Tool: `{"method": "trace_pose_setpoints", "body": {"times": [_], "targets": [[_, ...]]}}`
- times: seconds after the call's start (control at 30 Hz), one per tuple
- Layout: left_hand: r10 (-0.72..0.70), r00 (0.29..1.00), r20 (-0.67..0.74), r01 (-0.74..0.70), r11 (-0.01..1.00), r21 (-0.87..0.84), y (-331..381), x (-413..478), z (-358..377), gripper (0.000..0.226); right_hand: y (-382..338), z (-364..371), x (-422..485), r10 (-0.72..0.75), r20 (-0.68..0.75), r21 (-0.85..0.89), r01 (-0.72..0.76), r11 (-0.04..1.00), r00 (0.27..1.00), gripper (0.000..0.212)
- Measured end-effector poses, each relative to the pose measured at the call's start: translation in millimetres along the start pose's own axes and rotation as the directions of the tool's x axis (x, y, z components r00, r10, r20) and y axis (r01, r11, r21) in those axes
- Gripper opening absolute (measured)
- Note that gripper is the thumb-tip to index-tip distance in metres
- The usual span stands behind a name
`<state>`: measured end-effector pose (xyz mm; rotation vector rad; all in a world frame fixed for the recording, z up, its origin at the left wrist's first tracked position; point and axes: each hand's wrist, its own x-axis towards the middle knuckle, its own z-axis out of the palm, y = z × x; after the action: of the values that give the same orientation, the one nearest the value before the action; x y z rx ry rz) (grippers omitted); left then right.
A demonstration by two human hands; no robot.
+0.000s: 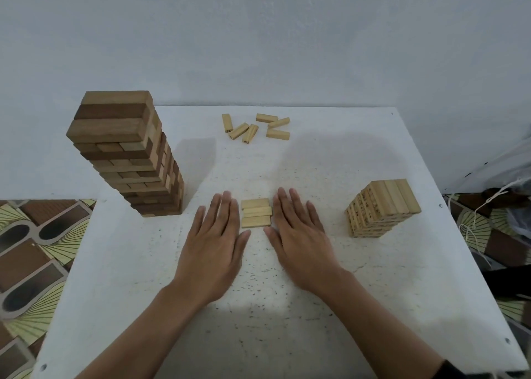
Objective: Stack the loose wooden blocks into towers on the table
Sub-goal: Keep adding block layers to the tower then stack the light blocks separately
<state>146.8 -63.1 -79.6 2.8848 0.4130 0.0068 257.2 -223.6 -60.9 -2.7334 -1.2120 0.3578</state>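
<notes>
I hold my left hand and right hand flat, fingers straight, gripping nothing, flanking the block row to square it

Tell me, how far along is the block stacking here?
Done: a tall brown tower and a shorter pale tower stand on the table. In hand: the left hand and right hand lie flat either side of a low set of pale blocks, apparently squaring up a new base. Left: six loose blocks lie unstacked at the far edge.
</notes>
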Motion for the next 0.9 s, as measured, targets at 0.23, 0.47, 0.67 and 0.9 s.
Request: {"method": "trace_pose_setpoints", "body": {"times": [0.23, 0.47, 0.67, 0.9], "targets": [[-0.044, 0.998, -0.054, 0.048, 0.997, 0.063, 8.8, 7.7, 2.4, 0.062, -4.7, 1.2, 4.8, 0.006, -0.017, 0.016, -0.005, 1.000, 1.000, 0.061], [-0.067, 0.996, -0.063, 0.070, 0.997, 0.041, 7.3, 23.8, -0.2, 0.062, -9.4, -2.0, 19.0, 0.070, -0.012, 0.038, -0.069, 0.997, 0.997, 0.058], [-0.077, 0.994, -0.076, 0.081, 0.995, 0.061, 8.3, 25.0, 2.6, 0.062, -9.6, -0.4, 24.4, 0.078, -0.032, 0.027, -0.077, 0.997, 0.996, 0.059], [-0.089, 0.992, -0.092, 0.091, 0.996, 0.023, 5.5, 26.4, -0.7, 0.060, -6.0, 1.4, 23.5, 0.063, -0.089, 0.065, -0.057, 0.996, 0.994, 0.058]]}}
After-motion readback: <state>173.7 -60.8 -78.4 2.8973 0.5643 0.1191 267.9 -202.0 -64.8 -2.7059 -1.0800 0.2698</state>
